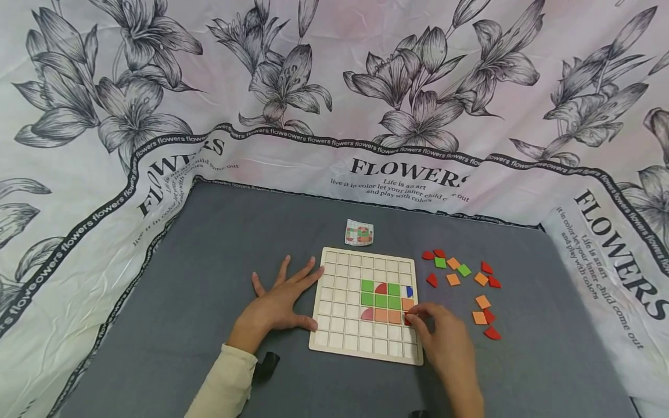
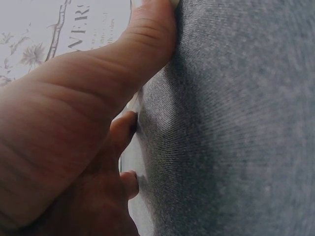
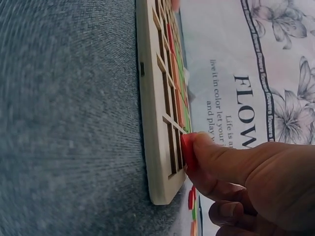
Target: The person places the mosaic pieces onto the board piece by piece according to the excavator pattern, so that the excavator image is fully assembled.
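A pale wooden grid board [image 1: 337,339] lies on the grey cloth, with green, orange, red and blue tiles in some of its right-hand squares. My right hand [image 1: 446,342] pinches a red tile [image 3: 188,151] between thumb and finger at a square near the board's right edge. In the head view the fingers mostly hide that tile. My left hand [image 1: 277,305] spreads its fingers on the left, the thumb and a fingertip touching the board's left edge. The left wrist view shows its thumb [image 2: 147,29] extended over the cloth.
Loose red, green and orange tiles, such as an orange tile [image 1: 479,318], lie scattered right of the board. A small printed pattern card [image 1: 359,232] lies behind it. One black object [image 1: 266,367] sits by the left wrist. Flower-printed fabric [image 1: 292,157] borders the grey surface.
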Motion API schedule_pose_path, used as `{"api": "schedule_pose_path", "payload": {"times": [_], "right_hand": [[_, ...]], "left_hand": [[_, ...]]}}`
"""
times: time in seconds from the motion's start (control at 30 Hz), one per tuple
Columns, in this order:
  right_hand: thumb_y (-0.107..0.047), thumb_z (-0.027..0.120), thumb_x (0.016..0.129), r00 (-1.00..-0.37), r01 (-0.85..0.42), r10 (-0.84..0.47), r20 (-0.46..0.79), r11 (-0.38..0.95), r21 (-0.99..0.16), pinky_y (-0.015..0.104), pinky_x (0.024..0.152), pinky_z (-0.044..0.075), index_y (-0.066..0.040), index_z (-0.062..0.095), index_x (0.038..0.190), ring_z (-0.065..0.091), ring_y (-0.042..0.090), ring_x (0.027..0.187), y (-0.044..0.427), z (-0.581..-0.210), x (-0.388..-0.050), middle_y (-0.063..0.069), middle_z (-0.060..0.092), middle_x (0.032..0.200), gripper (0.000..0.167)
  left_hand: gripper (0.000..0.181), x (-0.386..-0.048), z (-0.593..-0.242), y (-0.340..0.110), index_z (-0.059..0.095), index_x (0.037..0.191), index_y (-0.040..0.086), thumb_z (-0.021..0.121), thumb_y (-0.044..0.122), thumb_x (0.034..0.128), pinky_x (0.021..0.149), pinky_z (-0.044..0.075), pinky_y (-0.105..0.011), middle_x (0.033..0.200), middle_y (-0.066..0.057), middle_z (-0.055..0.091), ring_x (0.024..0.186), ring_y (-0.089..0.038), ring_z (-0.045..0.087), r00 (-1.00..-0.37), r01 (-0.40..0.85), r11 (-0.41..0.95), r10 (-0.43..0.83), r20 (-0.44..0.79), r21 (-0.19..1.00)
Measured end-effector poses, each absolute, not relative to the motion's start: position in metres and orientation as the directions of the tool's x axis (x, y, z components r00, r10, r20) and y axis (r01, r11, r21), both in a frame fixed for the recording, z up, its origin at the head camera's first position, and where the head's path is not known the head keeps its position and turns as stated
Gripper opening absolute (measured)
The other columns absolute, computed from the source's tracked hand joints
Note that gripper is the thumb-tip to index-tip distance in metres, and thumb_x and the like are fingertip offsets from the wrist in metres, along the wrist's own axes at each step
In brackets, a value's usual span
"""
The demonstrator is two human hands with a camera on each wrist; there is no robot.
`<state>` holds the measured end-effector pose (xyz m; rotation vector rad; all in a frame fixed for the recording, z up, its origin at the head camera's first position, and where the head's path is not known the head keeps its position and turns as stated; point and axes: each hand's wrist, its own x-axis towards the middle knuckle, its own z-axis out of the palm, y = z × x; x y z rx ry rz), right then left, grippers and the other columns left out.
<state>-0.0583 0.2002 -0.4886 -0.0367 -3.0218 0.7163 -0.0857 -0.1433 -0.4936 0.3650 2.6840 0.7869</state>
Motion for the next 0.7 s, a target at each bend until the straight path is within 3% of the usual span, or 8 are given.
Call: {"api": "schedule_pose_path", "payload": {"times": [0.3, 0.7], "right_hand": [[-0.026, 0.085, 0.094, -0.999, 0.034, 0.041, 0.005, 0.894, -0.446, 0.054, 0.081, 0.056, -0.015, 0.080, 0.100, 0.064, 0.024, 0.085, 0.1976, -0.4890, -0.0585, 0.004, 0.071, 0.096, 0.014], [-0.024, 0.084, 0.094, -1.000, 0.009, 0.017, 0.014, 0.899, -0.438, 0.053, 0.079, 0.057, -0.013, 0.081, 0.100, 0.066, 0.024, 0.084, 0.1978, -0.4896, -0.0580, 0.003, 0.069, 0.095, 0.013]], "left_hand": [[0.117, -0.0865, -0.4957, -0.1435, 0.027, 0.169, 0.038, 0.092, 0.055, 0.0729, 0.104, -0.021, -0.088, 0.178, 0.010, 0.013, 0.163, -0.038, -0.013, -0.917, 0.152, 0.815, 0.328, -0.228, 0.559], [0.118, -0.0882, -0.4976, -0.1439, 0.026, 0.169, 0.039, 0.092, 0.055, 0.0732, 0.104, -0.021, -0.088, 0.178, 0.010, 0.012, 0.163, -0.038, -0.014, -0.914, 0.161, 0.814, 0.336, -0.226, 0.558]]}}
